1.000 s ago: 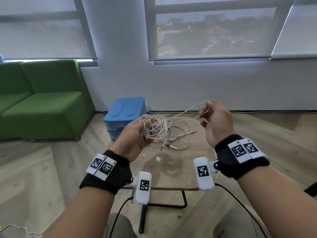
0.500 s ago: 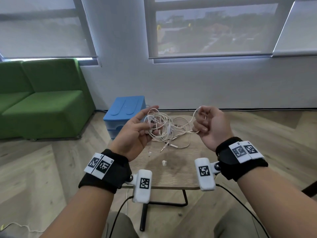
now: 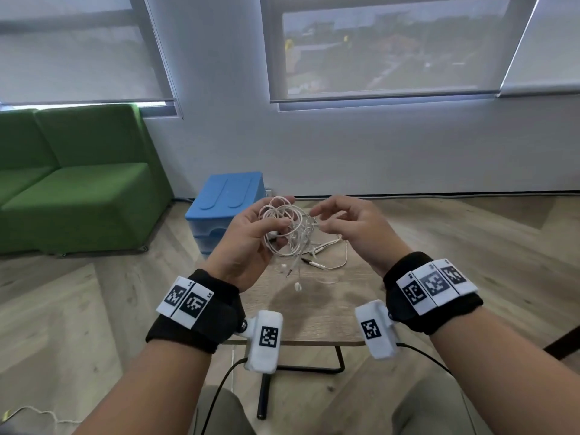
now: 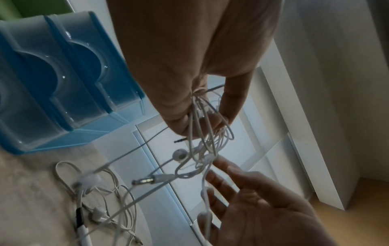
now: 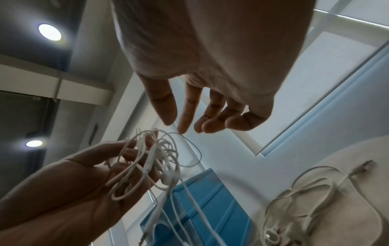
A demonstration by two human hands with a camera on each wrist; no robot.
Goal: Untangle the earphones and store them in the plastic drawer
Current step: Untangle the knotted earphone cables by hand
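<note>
A tangled bundle of white earphones (image 3: 284, 233) is held up above the worktop (image 3: 317, 312) by the left hand (image 3: 248, 243), whose fingers and thumb are curled round the loops. From this bundle several strands hang down below the left hand, with an earbud (image 3: 297, 287) and a plug (image 4: 147, 180) dangling at their ends. The right hand (image 3: 351, 229) is seen just beside the bundle, on its right, with fingers loosely spread and relaxed; the fingertips (image 5: 183, 129) are close to one loop, but no strand is gripped by them, as the right wrist view shows. More white cable (image 3: 329, 255) is left lying on the worktop beneath and just beyond the two hands. The blue plastic drawer (image 3: 226, 211) is found beyond the left hand, on the floor past the far edge of the worktop, with its drawers seen closed in the left wrist view.
</note>
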